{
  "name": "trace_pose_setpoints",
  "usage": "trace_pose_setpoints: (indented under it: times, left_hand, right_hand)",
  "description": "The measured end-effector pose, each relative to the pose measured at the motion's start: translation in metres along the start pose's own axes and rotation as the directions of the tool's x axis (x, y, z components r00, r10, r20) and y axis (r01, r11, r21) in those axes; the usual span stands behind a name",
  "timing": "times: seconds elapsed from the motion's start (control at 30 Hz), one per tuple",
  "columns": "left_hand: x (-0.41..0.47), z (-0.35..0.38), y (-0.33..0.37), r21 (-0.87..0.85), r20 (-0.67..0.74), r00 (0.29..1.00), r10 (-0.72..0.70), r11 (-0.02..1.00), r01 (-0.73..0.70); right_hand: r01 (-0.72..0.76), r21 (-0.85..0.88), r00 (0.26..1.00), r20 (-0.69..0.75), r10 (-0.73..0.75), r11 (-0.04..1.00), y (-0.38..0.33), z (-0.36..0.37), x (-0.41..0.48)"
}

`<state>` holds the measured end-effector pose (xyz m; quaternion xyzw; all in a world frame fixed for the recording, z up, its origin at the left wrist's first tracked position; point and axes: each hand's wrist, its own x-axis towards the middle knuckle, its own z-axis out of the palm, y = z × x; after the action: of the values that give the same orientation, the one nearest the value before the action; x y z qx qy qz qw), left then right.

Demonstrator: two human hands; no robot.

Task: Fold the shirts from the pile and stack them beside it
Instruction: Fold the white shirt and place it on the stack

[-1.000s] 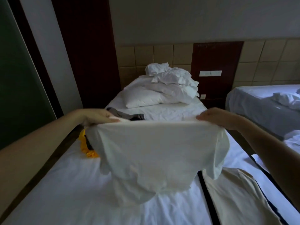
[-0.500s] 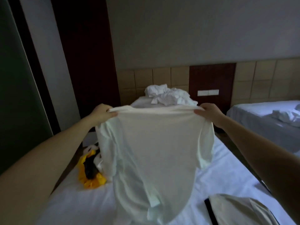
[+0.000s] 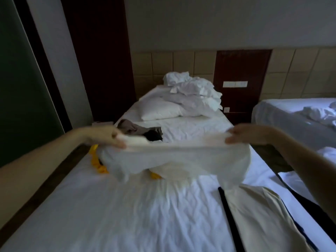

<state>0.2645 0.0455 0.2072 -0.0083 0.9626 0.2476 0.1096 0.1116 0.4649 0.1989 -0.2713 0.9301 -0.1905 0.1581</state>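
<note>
Lowered since half a second ago: white shirt (image 3: pixel 174 159), now stretched between left hand (image 3: pixel 107 136) and right hand (image 3: pixel 245 133), each pinching an upper corner, sagging over the pile (image 3: pixel 138 128)'s near edge. Risk: slack hem bunches underneath or drags pile garments, spoiling the fold

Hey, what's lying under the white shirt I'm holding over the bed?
A crumpled yellow garment pokes out under the white shirt, at its left edge and below its middle, on the white bed sheet. The shirt covers the rest, so anything else there is hidden.
</note>
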Motion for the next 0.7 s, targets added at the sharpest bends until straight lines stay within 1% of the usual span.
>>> trace_pose_setpoints:
  times: [0.03,0.07,0.1,0.13,0.17,0.2,0.27,0.3,0.33,0.37,0.4,0.43,0.47,0.5,0.53,0.57,0.6,0.63,0.67,0.7]
  left_hand:
    - [-0.001,0.029,-0.014,0.021,0.145,0.988,-0.059,0.998,0.056]
    - [0.000,0.059,-0.027,0.066,0.281,0.955,-0.100,0.994,0.085]
    - [0.001,0.090,-0.036,0.120,0.404,0.905,-0.135,0.988,0.094]
    - [0.001,0.121,-0.043,0.188,0.496,0.850,-0.176,0.978,0.093]
    - [0.000,0.148,-0.049,0.268,0.541,0.813,-0.215,0.961,0.075]
    - [0.000,0.174,-0.055,0.328,0.560,0.793,-0.240,0.943,0.054]
    - [0.000,0.217,-0.065,0.380,0.592,0.756,-0.279,0.924,0.043]
    - [0.000,0.234,-0.072,0.380,0.617,0.733,-0.287,0.924,0.042]
    - [0.000,0.246,-0.078,0.369,0.639,0.711,-0.292,0.928,0.050]
    - [0.002,0.257,-0.087,0.340,0.655,0.695,-0.296,0.937,0.079]
    - [0.003,0.264,-0.093,0.291,0.663,0.689,-0.294,0.949,0.124]
    - [0.005,0.268,-0.097,0.226,0.651,0.705,-0.282,0.958,0.175]
    - [0.009,0.272,-0.100,0.145,0.614,0.745,-0.260,0.965,0.217]
    - [0.014,0.275,-0.103,0.061,0.548,0.802,-0.237,0.968,0.245]
    - [0.021,0.276,-0.104,-0.022,0.457,0.862,-0.220,0.966,0.259]
    - [0.029,0.277,-0.106,-0.087,0.354,0.907,-0.227,0.958,0.273]
    - [0.038,0.278,-0.108,-0.130,0.251,0.935,-0.253,0.948,0.291]
    - [0.047,0.279,-0.111,-0.145,0.157,0.937,-0.312,0.931,0.335]
    - [0.056,0.279,-0.113,-0.162,0.072,0.923,-0.377,0.909,0.384]
    - [0.065,0.280,-0.116,-0.181,0.014,0.895,-0.446,0.879,0.441]
  right_hand:
    - [-0.027,0.029,0.980,0.199,0.021,0.999,0.006,0.027,-0.005]
    - [-0.050,0.020,0.930,0.366,0.039,0.999,0.010,0.055,-0.007]
    - [-0.062,-0.022,0.866,0.495,0.065,0.998,0.013,0.084,-0.008]
    - [-0.051,-0.085,0.800,0.593,0.092,0.995,0.015,0.113,-0.008]
    - [-0.033,-0.141,0.734,0.668,0.119,0.989,0.017,0.140,-0.007]
    - [-0.017,-0.174,0.674,0.726,0.140,0.985,0.020,0.165,-0.006]
    - [-0.036,-0.194,0.577,0.797,0.179,0.980,0.027,0.211,-0.002]
    - [-0.057,-0.204,0.547,0.812,0.201,0.977,0.032,0.231,0.000]
    - [-0.082,-0.207,0.536,0.815,0.218,0.975,0.036,0.247,0.001]
    - [-0.120,-0.194,0.537,0.812,0.228,0.974,0.040,0.261,0.004]
    - [-0.166,-0.150,0.564,0.796,0.219,0.975,0.043,0.271,0.006]
    - [-0.221,-0.070,0.619,0.760,0.195,0.973,0.047,0.277,0.011]
    - [-0.280,0.035,0.693,0.699,0.176,0.959,0.051,0.280,0.016]
    - [-0.325,0.135,0.774,0.606,0.181,0.936,0.055,0.282,0.024]
    - [-0.352,0.219,0.848,0.486,0.211,0.910,0.059,0.283,0.030]
    - [-0.358,0.281,0.902,0.351,0.252,0.890,0.065,0.286,0.039]
    - [-0.351,0.343,0.932,0.218,0.290,0.871,0.069,0.288,0.046]
    - [-0.354,0.379,0.934,0.104,0.341,0.855,0.075,0.291,0.055]
    - [-0.372,0.387,0.918,0.021,0.395,0.844,0.080,0.294,0.062]
    - [-0.418,0.381,0.886,-0.027,0.462,0.824,0.085,0.297,0.068]
